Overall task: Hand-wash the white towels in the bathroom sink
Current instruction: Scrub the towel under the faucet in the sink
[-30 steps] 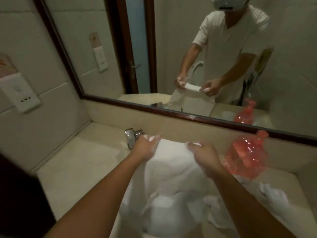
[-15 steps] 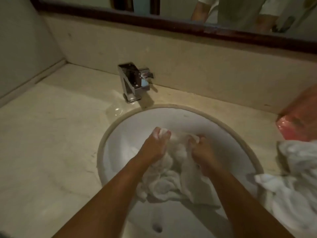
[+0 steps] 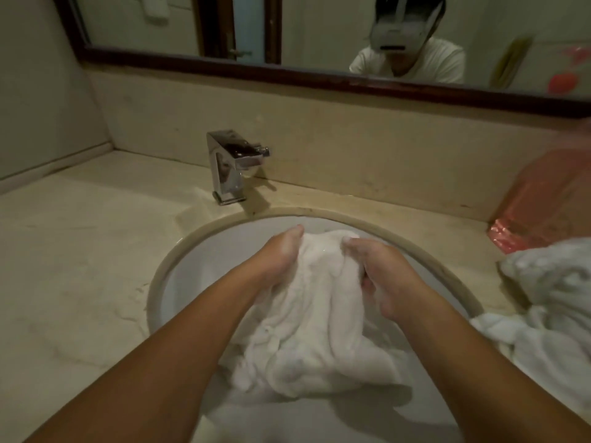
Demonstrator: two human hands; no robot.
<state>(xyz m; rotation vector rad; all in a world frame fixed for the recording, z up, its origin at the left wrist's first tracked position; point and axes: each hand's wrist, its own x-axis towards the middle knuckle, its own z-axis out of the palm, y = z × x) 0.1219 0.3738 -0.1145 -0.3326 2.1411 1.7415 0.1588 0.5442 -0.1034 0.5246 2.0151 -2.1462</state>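
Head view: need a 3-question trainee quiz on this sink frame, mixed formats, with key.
1. True or false: the left hand and the right hand both hold the white terry towel inside the round white sink basin.
2. Where does the heap of other white towels lie? A) left of the basin B) on the beige counter, right of the basin C) draped over the tap
3. Fill in: the pink translucent plastic bag sits ___ that heap, towards the back wall.
Key: 1 true; 2 B; 3 behind.
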